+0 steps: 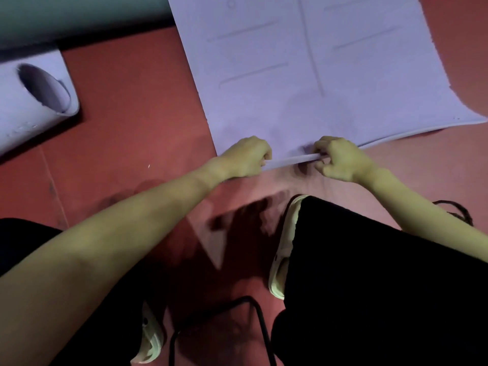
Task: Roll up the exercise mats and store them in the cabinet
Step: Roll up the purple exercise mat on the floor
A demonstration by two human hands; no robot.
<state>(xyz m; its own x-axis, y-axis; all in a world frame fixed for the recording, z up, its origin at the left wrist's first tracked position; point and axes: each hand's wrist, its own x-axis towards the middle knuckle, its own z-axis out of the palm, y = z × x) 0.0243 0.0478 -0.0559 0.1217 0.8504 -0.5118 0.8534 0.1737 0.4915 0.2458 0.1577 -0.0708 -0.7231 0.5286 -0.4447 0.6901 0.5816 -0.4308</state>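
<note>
A lilac exercise mat [303, 64] lies spread flat on the red floor, running away from me, with faint alignment lines on its surface. Its near edge is lifted slightly off the floor. My left hand [245, 157] grips that near edge with curled fingers. My right hand [339, 158] pinches the same edge a short way to the right. A second lilac mat [34, 101], rolled into a tube with its hollow end facing me, lies at the far left on the floor.
The red floor [137, 107] surrounds the mats. My dark trouser legs and pale shoes [284, 249] are just below my hands. A black cable [253, 313] loops across the floor at the bottom. A grey-green wall base [79, 17] runs along the upper left.
</note>
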